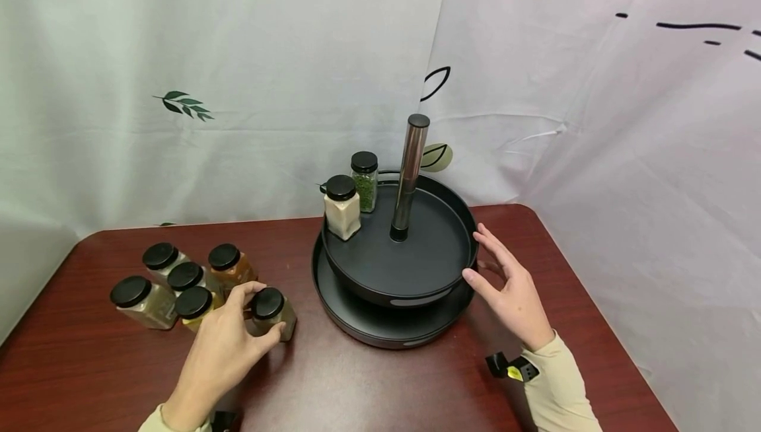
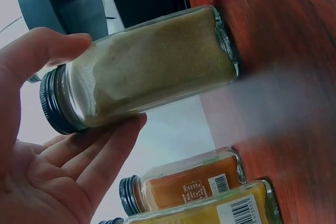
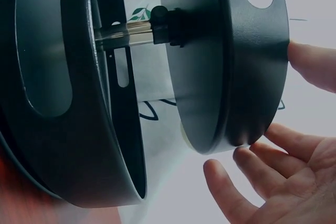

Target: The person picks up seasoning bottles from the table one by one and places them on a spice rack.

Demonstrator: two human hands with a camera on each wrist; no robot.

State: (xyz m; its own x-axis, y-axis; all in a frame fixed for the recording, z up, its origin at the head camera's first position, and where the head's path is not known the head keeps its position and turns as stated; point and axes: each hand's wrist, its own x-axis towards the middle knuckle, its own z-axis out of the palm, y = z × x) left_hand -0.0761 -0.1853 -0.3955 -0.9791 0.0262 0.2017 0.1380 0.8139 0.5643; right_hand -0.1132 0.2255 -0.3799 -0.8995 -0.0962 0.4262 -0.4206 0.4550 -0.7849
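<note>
A glass spice jar (image 2: 152, 66) with greyish-brown powder and a black lid is between the thumb and fingers of my left hand (image 1: 222, 343), which pinches its sides near the lid. My right hand (image 1: 514, 293) touches the right rim of the upper tray (image 1: 410, 273) of a black two-tier turntable, thumb and fingertips spread along the edge. The lower tray (image 1: 380, 336) sits beneath it, on the table. On the upper tray's left side stand a jar of cream-coloured powder (image 1: 343, 214) and a jar of green flakes (image 1: 365, 187).
Several more black-lidded spice jars cluster left of my left hand, among them an orange-brown one (image 1: 232, 267) and a yellow one (image 1: 196, 310). A metal post (image 1: 409, 174) rises from the turntable's middle. White curtains (image 1: 267, 55) hang behind the reddish-brown table (image 1: 368, 399).
</note>
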